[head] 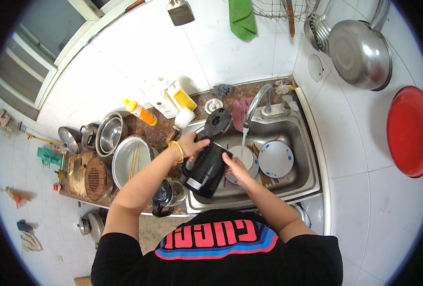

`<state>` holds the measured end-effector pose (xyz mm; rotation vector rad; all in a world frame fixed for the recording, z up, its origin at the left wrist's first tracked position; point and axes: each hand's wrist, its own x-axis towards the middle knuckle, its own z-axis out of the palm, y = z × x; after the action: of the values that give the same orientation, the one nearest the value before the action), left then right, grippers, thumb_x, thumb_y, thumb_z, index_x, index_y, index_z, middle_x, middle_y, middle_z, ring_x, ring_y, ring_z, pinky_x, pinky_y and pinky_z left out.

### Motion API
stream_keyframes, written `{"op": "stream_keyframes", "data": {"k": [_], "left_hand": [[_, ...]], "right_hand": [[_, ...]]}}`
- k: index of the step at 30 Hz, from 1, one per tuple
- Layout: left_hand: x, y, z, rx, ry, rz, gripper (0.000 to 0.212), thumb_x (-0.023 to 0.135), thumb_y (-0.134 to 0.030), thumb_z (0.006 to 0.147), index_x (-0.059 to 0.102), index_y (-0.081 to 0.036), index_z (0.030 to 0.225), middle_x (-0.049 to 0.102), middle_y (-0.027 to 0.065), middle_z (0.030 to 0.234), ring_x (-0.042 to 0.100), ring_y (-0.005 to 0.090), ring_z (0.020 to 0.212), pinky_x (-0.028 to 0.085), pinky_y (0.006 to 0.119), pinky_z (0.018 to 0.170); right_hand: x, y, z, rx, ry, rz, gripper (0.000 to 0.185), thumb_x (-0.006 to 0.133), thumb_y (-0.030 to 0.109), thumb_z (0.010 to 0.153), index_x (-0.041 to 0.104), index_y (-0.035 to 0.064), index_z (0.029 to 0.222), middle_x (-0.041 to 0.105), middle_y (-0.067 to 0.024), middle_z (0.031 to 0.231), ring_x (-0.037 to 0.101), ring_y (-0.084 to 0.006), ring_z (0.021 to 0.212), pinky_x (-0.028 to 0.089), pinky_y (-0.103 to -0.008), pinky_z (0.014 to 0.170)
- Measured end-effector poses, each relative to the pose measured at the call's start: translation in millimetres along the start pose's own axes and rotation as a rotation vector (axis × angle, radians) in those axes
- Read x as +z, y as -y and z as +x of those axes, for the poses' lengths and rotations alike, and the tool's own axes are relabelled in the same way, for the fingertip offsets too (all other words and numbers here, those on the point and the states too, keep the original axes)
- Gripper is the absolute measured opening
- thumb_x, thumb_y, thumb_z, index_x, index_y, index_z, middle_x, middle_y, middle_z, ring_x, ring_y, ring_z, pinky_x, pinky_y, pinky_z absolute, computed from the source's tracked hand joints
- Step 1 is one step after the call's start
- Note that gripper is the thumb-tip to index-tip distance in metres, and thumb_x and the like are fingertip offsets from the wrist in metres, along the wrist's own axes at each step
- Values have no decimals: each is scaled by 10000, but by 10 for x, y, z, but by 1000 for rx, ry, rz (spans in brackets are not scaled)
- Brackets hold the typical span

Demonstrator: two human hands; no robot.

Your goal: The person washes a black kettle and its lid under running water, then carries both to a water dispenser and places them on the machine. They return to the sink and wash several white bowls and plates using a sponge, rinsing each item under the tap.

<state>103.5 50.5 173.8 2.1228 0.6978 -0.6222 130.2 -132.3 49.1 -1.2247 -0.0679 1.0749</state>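
A black electric kettle (208, 168) is tilted over the left side of the steel sink (304, 178), its lid (218, 121) standing raised. My left hand (190, 146), a yellow bangle at its wrist, is at the kettle's upper left by the handle. My right hand (237, 168) holds the kettle's right side near the rim. Right of the kettle, water runs from the curved faucet (259, 98) toward a small white bowl (241, 157). That bowl sits on a plate, beside wooden chopsticks (265, 175) and a white plate with blue marks (275, 159).
On the counter at left stand a large metal pot (132, 161), steel bowls (109, 134), a glass jug with black lid (168, 193) and an orange bottle (139, 111). A pink cloth (240, 112) lies at the sink's back edge. A steel saucepan (358, 53) hangs upper right.
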Motion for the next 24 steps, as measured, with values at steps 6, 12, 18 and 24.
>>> {"op": "stream_keyframes", "data": {"k": [6, 12, 18, 24], "left_hand": [[472, 215, 311, -65, 166, -446, 391, 670, -226, 695, 460, -32, 962, 577, 53, 705, 558, 145, 630, 446, 396, 544], [818, 340, 617, -183, 276, -810, 254, 621, -70, 654, 529, -46, 889, 585, 66, 757, 572, 236, 735, 407, 594, 613], [1097, 478, 638, 180, 189, -995, 181, 603, 41, 585, 542, -57, 725, 554, 47, 722, 538, 139, 640, 468, 275, 491], [1084, 425, 597, 195, 84, -1107, 188, 587, 70, 607, 548, -64, 733, 556, 18, 714, 542, 124, 638, 459, 246, 466]], "right_hand": [[-738, -297, 297, -260, -248, -268, 709, 703, 431, 657, 423, -78, 1063, 555, -170, 940, 545, -194, 847, 428, -281, 735], [-1056, 27, 375, -380, -167, -504, 651, 705, 336, 684, 412, -31, 1134, 551, -134, 1015, 524, -209, 946, 399, -293, 828], [-1318, 450, 396, -475, -112, -369, 385, 638, 189, 766, 504, -8, 1069, 554, -72, 1001, 518, -152, 922, 407, -283, 817], [-1652, 532, 1283, -489, -222, -738, 303, 589, 213, 776, 546, 44, 1024, 582, -136, 951, 568, -231, 826, 438, -317, 750]]}}
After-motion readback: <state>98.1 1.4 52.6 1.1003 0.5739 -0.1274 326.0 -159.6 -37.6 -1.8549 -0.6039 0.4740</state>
